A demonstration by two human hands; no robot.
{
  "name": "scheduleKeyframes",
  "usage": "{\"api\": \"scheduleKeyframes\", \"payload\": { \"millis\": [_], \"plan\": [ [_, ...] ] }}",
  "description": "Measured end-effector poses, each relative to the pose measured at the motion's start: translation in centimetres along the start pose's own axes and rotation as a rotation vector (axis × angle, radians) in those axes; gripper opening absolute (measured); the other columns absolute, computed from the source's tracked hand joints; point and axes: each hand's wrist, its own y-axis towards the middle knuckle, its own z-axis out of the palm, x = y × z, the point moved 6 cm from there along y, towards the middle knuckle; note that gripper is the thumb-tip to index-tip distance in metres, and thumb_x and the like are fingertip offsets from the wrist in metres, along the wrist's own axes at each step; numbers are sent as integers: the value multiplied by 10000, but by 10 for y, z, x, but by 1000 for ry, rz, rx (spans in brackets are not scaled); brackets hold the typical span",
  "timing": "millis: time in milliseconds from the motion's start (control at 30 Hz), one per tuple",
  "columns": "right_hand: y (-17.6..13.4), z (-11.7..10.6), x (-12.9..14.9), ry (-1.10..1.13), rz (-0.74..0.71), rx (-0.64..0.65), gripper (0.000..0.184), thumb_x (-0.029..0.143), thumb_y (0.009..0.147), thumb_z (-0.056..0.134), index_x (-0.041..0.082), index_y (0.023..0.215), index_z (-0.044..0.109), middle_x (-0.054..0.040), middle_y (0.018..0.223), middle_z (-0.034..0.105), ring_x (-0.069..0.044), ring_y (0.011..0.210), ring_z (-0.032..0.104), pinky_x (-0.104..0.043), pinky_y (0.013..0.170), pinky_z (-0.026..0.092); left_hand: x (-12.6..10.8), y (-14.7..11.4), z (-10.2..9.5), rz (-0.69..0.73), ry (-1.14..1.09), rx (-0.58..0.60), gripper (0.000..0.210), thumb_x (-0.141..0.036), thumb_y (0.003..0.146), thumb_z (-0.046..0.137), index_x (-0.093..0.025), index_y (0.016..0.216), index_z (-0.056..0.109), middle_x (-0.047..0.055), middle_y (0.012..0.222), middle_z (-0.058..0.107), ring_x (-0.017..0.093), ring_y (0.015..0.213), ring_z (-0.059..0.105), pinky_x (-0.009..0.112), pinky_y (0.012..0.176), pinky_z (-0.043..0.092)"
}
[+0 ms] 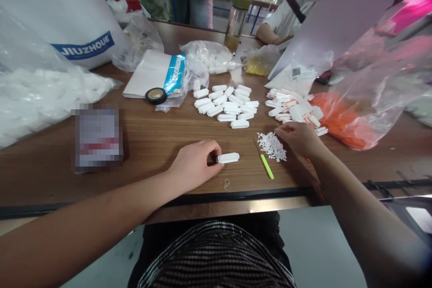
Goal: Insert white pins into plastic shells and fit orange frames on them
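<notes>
Between the thumb and fingers of my left hand [195, 164] is the left end of a white plastic connector housing [228, 158], its row of small cavities facing up. My right hand [299, 137] is at the right edge of a pile of tiny white plastic pieces [272, 146]. Its thumb and index fingertips are close together, and whatever they may hold is too small to make out. A pick with a yellow-green handle [267, 166] lies between the two hands, its thin tip beside the pile.
Several white housings [222, 102] lie beyond my hands; others with orange strips [286, 103] are farther right, beside a bag of orange pieces [351, 117]. Black tape [155, 95] rests by a notebook [151, 72]. A bottle [236, 20] and bags stand behind. Across the table is another person's arm [268, 33].
</notes>
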Motion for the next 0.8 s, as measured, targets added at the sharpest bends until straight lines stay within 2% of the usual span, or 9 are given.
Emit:
{"api": "scheduleKeyframes", "payload": {
  "millis": [100, 200, 333, 467, 600, 700, 800],
  "plan": [
    [-3, -4, -4, -103, -90, -47, 284, 383, 824, 548, 184, 802, 750, -100, 838, 739, -259, 804, 656, -372, 751, 456, 0, 0, 0, 1, -2, 3, 125, -326, 777, 656, -234, 849, 613, -30, 656, 549, 150, 636, 518, 297, 617, 370],
    [-7, -2, -9, -89, -157, -16, 271, 365, 823, 550, 186, 817, 753, -94, 876, 745, -259, 835, 659, -383, 814, 450, 0, 0, 1, 2, -5, 8, 129, -330, 780, 656, -234, 855, 611, -28, 667, 552, 150, 637, 518, 299, 619, 370],
    [-9, 0, -23, 30, -34, -12, 315, 417, 843, 544, 202, 894, 768, -61, 899, 763, -230, 832, 679, -326, 744, 480, 0, 0, 0, 8, -1, 5, 125, -326, 782, 652, -231, 849, 608, -29, 653, 537, 146, 623, 506, 298, 619, 367],
    [-5, 5, -31, 154, 54, 16, 302, 428, 799, 602, 205, 905, 776, -44, 895, 766, -227, 844, 679, -321, 753, 486, -1, 0, 0, 5, -10, 7, 128, -332, 783, 648, -228, 845, 608, -33, 640, 522, 143, 615, 498, 293, 615, 361],
    [0, 6, -32, 170, 37, 21, 258, 402, 754, 645, 198, 846, 774, -41, 818, 749, -218, 765, 658, -331, 716, 475, -1, 0, 0, -4, -14, 16, 136, -335, 776, 655, -225, 846, 615, -34, 639, 518, 139, 610, 492, 291, 614, 356],
    [2, 5, -33, 182, 85, 44, 218, 398, 721, 688, 198, 776, 756, -35, 699, 714, -209, 674, 629, -330, 648, 454, -1, 0, 0, -8, -14, 9, 135, -328, 773, 658, -225, 851, 618, -32, 654, 531, 138, 619, 497, 289, 615, 354],
    [-4, 0, -17, 294, 129, 77, 241, 428, 720, 709, 196, 774, 739, -33, 659, 697, -197, 625, 616, -324, 609, 445, -1, 0, 0, -7, -20, 6, 127, -320, 774, 657, -224, 848, 620, -32, 659, 534, 137, 619, 495, 288, 614, 353]
  ]
}}
